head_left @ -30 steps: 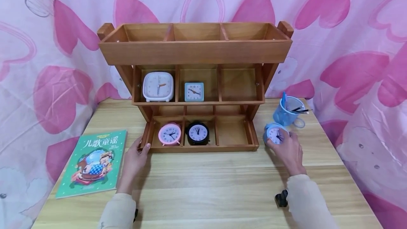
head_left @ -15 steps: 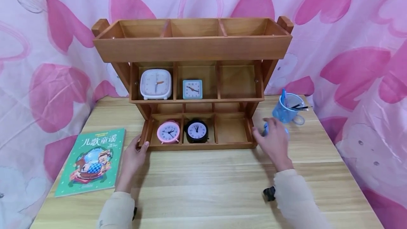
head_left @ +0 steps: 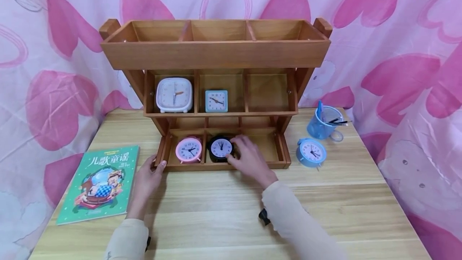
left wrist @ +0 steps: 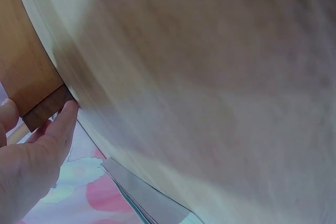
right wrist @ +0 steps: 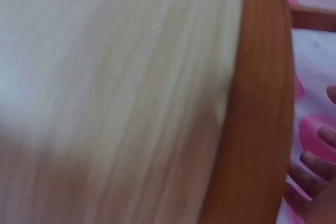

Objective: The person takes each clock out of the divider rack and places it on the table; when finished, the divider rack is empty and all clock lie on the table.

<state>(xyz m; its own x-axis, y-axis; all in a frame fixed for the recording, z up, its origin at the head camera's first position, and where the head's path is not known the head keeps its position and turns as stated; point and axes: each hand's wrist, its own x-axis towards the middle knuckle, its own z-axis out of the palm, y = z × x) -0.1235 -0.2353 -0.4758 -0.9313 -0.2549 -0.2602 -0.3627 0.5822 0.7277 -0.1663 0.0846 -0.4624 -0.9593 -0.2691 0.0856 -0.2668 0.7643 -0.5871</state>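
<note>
My left hand (head_left: 148,176) grips the lower left corner of a brown wooden shelf (head_left: 216,55), thumb and fingers on either side of the corner in the left wrist view. My right hand (head_left: 250,159) reaches over the bottom tier, fingertips right at the right side of a round black alarm clock (head_left: 220,148). Its fingers (right wrist: 315,165) look spread in the right wrist view. Left of the black clock, a pink alarm clock (head_left: 189,150) stands in its own compartment. A light blue alarm clock (head_left: 311,153) stands on the table, right of the shelf.
The middle tier holds a white clock (head_left: 175,95) and a small teal square clock (head_left: 216,101). A blue mesh pen cup (head_left: 321,123) is at the back right. A green children's book (head_left: 97,183) lies at the left on the wooden table (head_left: 209,212).
My right hand has left the blue alarm clock at the right and moved left to the black clock. My left hand stays on the shelf corner. The head view has shifted slightly.
</note>
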